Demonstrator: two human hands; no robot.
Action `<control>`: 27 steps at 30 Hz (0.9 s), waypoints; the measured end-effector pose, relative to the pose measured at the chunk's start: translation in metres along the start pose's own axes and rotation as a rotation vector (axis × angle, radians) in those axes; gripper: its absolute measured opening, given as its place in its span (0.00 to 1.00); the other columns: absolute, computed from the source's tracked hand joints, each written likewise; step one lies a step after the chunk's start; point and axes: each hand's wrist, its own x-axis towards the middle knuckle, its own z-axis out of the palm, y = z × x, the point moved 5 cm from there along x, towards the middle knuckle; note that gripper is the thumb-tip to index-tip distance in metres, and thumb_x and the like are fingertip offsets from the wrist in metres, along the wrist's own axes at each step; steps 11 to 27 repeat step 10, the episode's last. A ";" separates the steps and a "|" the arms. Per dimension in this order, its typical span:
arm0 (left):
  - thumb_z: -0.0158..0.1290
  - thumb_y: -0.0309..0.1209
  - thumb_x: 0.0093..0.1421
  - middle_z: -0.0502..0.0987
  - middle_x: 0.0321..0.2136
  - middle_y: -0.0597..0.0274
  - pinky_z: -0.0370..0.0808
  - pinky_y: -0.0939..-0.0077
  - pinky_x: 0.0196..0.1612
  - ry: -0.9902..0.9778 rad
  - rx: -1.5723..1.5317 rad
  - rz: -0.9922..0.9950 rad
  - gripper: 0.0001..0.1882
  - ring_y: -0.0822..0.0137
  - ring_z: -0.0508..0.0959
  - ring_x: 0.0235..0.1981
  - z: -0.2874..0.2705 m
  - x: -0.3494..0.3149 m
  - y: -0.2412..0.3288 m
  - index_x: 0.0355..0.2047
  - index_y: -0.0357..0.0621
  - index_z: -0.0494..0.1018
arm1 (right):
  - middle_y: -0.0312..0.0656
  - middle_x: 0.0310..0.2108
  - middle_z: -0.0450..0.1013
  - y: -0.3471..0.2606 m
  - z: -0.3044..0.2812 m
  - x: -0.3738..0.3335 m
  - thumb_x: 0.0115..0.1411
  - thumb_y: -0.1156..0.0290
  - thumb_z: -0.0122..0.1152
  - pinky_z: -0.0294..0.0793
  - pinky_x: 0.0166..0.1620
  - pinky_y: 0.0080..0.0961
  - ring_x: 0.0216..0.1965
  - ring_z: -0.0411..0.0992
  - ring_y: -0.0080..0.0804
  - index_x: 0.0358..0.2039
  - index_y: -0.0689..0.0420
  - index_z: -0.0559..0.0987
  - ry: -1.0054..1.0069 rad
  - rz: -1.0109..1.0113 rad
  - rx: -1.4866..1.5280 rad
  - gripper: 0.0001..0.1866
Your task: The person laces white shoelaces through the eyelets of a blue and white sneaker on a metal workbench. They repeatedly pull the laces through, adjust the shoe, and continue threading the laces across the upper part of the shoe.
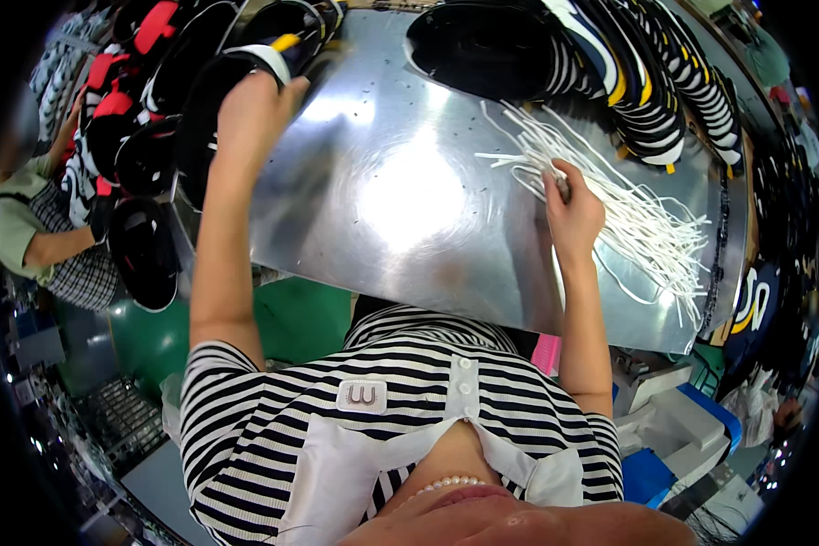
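Lower frame: striped shirt [400,409] of the person. Centre: steel table [391,200], bare and glossy. Right hand [571,209] — right of centre, fingers curled, pinching white laces [628,214] that fan toward the right edge. Left hand [250,114] — upper left, closed on a black shoe upper [218,91] in the left stack. Top right: a row of striped uppers [646,82].

On the shiny metal desk [400,200], the right hand [569,205] pinches into a loose bundle of white laces [628,205] lying at the desk's right side. The left hand [250,114] grips a black shoe upper [218,86] at the desk's far left corner, beside a row of black and red uppers [127,118]. Striped black-and-white uppers [646,82] are stacked along the desk's far right edge.
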 end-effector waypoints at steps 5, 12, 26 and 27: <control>0.56 0.60 0.56 0.79 0.37 0.40 0.75 0.55 0.44 0.099 -0.115 0.089 0.36 0.43 0.77 0.44 0.106 0.132 -0.061 0.40 0.31 0.74 | 0.43 0.19 0.76 -0.015 0.034 0.034 0.55 0.58 0.66 0.72 0.26 0.37 0.22 0.76 0.44 0.42 0.50 0.81 -0.119 -0.167 -0.207 0.16; 0.62 0.58 0.51 0.67 0.57 0.39 0.75 0.55 0.48 0.374 -0.175 0.087 0.45 0.41 0.75 0.49 0.118 0.105 -0.007 0.55 0.33 0.65 | 0.43 0.20 0.77 0.007 0.041 0.042 0.56 0.57 0.66 0.73 0.29 0.37 0.25 0.76 0.44 0.43 0.48 0.81 -0.186 -0.126 -0.226 0.15; 0.62 0.58 0.51 0.67 0.57 0.39 0.75 0.55 0.48 0.374 -0.175 0.087 0.45 0.41 0.75 0.49 0.118 0.105 -0.007 0.55 0.33 0.65 | 0.43 0.20 0.77 0.007 0.041 0.042 0.56 0.57 0.66 0.73 0.29 0.37 0.25 0.76 0.44 0.43 0.48 0.81 -0.186 -0.126 -0.226 0.15; 0.62 0.58 0.51 0.67 0.57 0.39 0.75 0.55 0.48 0.374 -0.175 0.087 0.45 0.41 0.75 0.49 0.118 0.105 -0.007 0.55 0.33 0.65 | 0.43 0.20 0.77 0.007 0.041 0.042 0.56 0.57 0.66 0.73 0.29 0.37 0.25 0.76 0.44 0.43 0.48 0.81 -0.186 -0.126 -0.226 0.15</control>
